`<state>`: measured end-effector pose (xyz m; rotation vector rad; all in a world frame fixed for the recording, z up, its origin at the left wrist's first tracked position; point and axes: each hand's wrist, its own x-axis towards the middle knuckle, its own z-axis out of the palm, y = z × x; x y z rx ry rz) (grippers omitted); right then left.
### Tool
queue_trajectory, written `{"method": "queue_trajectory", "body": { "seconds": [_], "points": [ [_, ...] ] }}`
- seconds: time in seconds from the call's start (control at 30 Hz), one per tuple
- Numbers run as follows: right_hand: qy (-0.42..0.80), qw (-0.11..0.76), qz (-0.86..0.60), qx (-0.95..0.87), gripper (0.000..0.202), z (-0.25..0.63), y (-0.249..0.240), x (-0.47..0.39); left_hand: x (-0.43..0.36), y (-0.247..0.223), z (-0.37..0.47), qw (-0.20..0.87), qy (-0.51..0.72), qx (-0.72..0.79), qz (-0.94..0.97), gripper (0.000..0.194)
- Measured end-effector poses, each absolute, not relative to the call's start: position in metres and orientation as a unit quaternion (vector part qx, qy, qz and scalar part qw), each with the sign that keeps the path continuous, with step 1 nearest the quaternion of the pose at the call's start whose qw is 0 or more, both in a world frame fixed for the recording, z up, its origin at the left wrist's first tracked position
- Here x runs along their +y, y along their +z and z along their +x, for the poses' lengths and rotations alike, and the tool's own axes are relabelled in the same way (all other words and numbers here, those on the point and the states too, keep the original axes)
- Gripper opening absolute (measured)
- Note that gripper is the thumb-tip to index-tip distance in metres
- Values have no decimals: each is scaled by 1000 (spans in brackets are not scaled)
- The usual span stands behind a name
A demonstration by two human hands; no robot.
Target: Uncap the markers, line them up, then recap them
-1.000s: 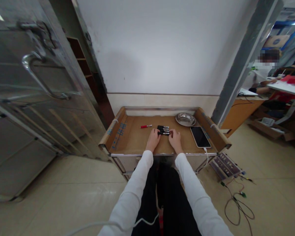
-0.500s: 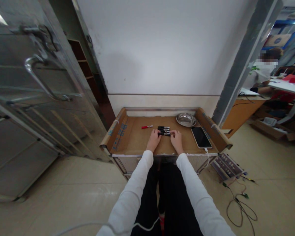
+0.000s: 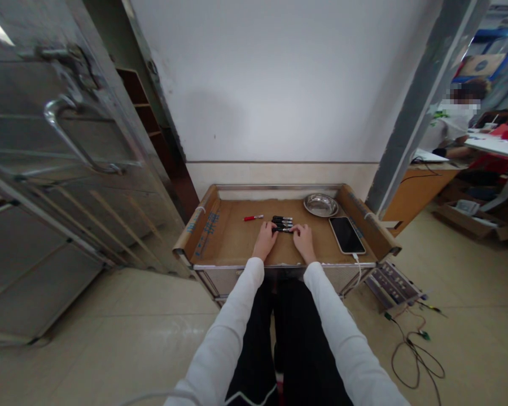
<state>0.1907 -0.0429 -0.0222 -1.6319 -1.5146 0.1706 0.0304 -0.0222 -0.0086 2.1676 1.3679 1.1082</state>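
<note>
Several black markers (image 3: 283, 219) lie side by side in a small stack of rows on the cardboard-lined cart top. My left hand (image 3: 265, 241) has its fingers closed at the left end of the nearest black marker (image 3: 283, 229). At that marker's right end, the fingertips of my right hand (image 3: 303, 242) are pinched together on it. The fingers partly hide both ends. A red marker (image 3: 253, 217) lies apart, up and to the left of my left hand.
A round metal bowl (image 3: 320, 205) stands at the back right. In front of it lies a phone (image 3: 347, 235) with a white cable plugged in. Raised cardboard sides (image 3: 197, 223) border the cart. A metal door (image 3: 63, 146) is at left; cables (image 3: 415, 352) lie on the floor at right.
My right hand's fingertips have shifted very slightly left along the nearest black marker. The left hand and the other things stay where they were; the view has moved a little.
</note>
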Motion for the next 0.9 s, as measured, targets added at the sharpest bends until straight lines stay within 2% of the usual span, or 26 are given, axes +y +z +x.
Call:
{"method": "queue_trajectory", "body": {
  "seconds": [0.9],
  "points": [
    [72, 445, -650, -612, 26, 190, -21, -42, -24, -6, 31, 192, 402, 483, 753, 16]
  ]
}}
